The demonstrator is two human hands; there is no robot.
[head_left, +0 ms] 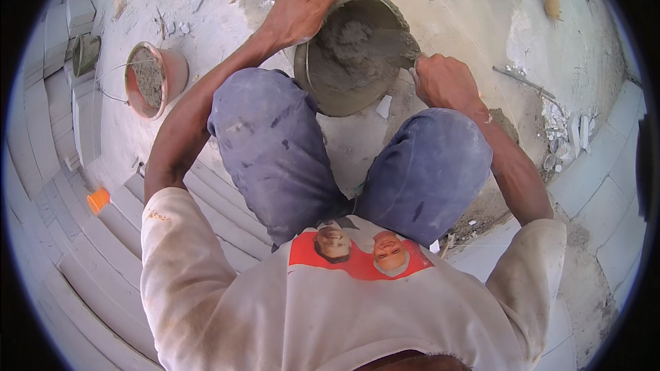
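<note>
Reddish bucket (177,72), grey mix (146,79) inside, far left | left hand (301,15): a slackened hold could let the mortar pan (300,72) tip under pressure from the trowel (397,45); fingers clenched over its rim | pan before the knees (258,89), wet mortar (350,48) within | right hand (447,82): fingers wrapped around the trowel's handle, blade in mortar

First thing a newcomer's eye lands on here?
Probably the bucket of wet grey mortar at top centre, tilted toward the knees, with the left hand gripping its rim and the right hand holding a mortar-coated tool, likely a trowel, at its right side. Next, the smaller reddish bucket at upper left, and the bright orange plastic piece among grey blocks at left.
</note>
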